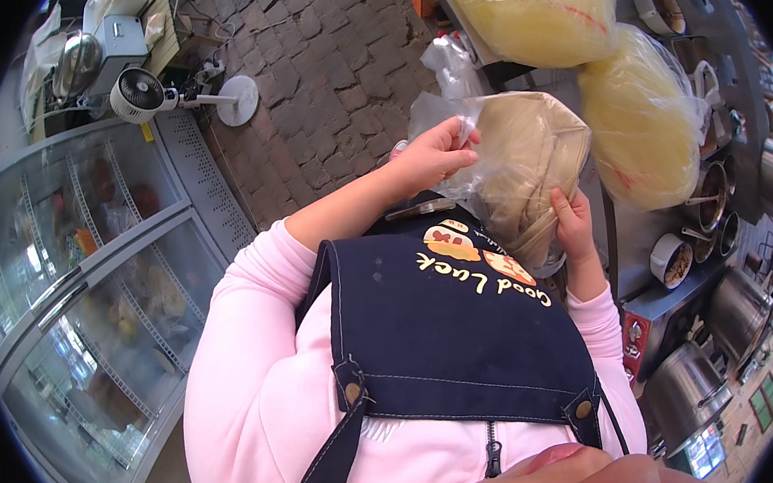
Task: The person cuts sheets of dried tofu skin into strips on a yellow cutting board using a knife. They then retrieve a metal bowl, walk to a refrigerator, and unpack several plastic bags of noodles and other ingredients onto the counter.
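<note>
Before my chest is a clear plastic bag [531, 155] packed with beige folded sheets, whose material I cannot tell. My left hand [444, 152] pinches the loose, crumpled plastic at the bag's left side between thumb and fingers. On the bag's lower right side lies my right hand [572, 220], thumb on top and fingers partly hidden behind it. Two large clear bags of pale yellow contents, one at the top [531, 9] and one to the right [639, 119], rest beside it. More crumpled clear plastic [451, 66] sits just above my left hand.
A steel counter on the right bears a white pot [670, 260], another pot [660, 9] and several pans. Large steel stockpots [687, 388] stand at lower right. To the left are a glass-door refrigerator [90, 285] and a white fan [136, 94] with a round base on brick paving [318, 63].
</note>
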`<state>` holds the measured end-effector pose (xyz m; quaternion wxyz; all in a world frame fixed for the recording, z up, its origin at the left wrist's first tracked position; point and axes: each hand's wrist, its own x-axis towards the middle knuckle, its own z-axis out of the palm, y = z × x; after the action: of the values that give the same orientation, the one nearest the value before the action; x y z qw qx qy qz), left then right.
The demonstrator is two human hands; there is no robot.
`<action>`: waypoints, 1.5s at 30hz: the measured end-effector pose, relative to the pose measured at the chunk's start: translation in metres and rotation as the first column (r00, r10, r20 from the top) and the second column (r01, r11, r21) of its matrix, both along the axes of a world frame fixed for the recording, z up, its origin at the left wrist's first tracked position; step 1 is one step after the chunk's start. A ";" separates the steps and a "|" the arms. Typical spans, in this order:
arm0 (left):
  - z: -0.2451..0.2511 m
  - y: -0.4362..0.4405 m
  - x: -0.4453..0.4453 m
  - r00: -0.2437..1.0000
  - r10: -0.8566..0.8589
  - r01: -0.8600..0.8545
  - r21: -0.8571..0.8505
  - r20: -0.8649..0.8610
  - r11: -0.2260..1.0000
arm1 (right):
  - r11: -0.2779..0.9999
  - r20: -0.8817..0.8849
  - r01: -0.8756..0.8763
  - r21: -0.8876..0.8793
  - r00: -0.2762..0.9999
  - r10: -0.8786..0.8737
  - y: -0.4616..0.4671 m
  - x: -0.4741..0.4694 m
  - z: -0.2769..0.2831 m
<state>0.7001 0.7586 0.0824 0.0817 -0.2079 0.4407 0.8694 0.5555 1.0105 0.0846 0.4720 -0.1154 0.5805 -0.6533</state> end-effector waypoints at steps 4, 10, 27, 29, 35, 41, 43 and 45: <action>-0.009 0.007 -0.006 0.998 -0.032 0.028 0.077 0.054 0.997 | 0.956 0.045 0.268 -0.120 0.963 -0.265 -0.015 0.018 0.030; -0.024 0.013 -0.033 0.977 0.156 -0.138 -0.121 0.148 0.983 | 0.879 0.015 0.416 -0.232 0.905 -0.425 -0.033 0.008 0.091; -0.015 0.025 -0.062 0.999 0.021 -0.042 0.582 0.044 0.812 | 0.784 0.497 0.590 -0.192 0.747 -0.441 -0.062 -0.004 0.123; -0.013 0.026 -0.064 0.997 0.017 -0.060 0.557 0.081 0.829 | 0.785 0.487 0.588 -0.194 0.753 -0.444 -0.064 -0.007 0.122; -0.011 0.026 -0.064 0.997 0.049 -0.077 0.528 0.067 0.845 | 0.829 0.543 0.514 -0.221 0.770 -0.333 -0.061 -0.015 0.113; -0.010 0.018 -0.058 0.993 0.119 -0.107 0.535 0.011 0.838 | 0.999 0.112 0.042 0.026 0.993 -0.045 -0.057 -0.036 0.087; -0.007 0.013 -0.053 0.990 0.139 -0.116 0.530 -0.003 0.840 | 0.994 0.164 0.091 0.057 0.982 -0.099 -0.063 -0.040 0.077; -0.003 0.009 -0.050 0.983 0.183 -0.150 0.542 -0.007 0.827 | 0.993 0.259 0.116 0.018 0.959 -0.117 -0.069 -0.048 0.075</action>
<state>0.6499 0.7675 0.0798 0.0477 -0.1888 0.1608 0.9676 0.5077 0.9410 0.1599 0.5047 0.0061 0.5206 -0.6886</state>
